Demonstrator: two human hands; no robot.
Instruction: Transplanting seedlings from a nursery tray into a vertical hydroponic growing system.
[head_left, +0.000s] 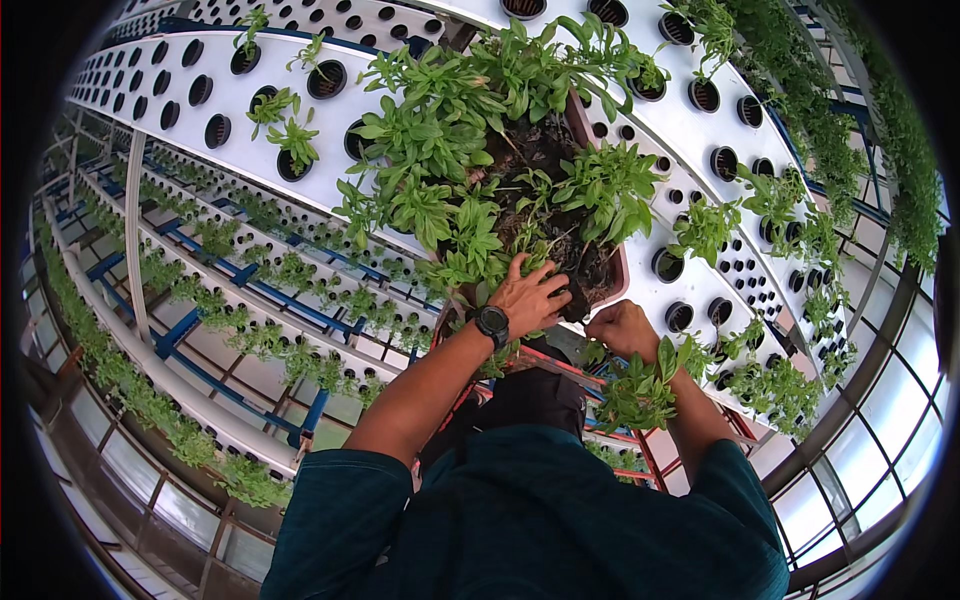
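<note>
A rectangular reddish-brown plastic tub (618, 271) lies before me, filled with leafy green plants (427, 135) and dark, matted roots (544, 154). My left hand (529, 295), below a black wristwatch (492, 324), reaches over the tub's near edge with fingers spread and bent on stems and roots. Whether it grips any of them is hidden. Just right of the tub's near corner, my right hand (624, 328) is curled closed, and a leafy seedling (637, 394) hangs beside its wrist and forearm. Its fingers hide how the seedling is held.
White hydroponic channels (247, 112) with black net cups (217, 130) stretch left; another white channel (645, 240) lies right, some cups holding seedlings. A red metal frame (555, 361) stands between me and the tub. Lower planted rows with blue supports (180, 326) run at left.
</note>
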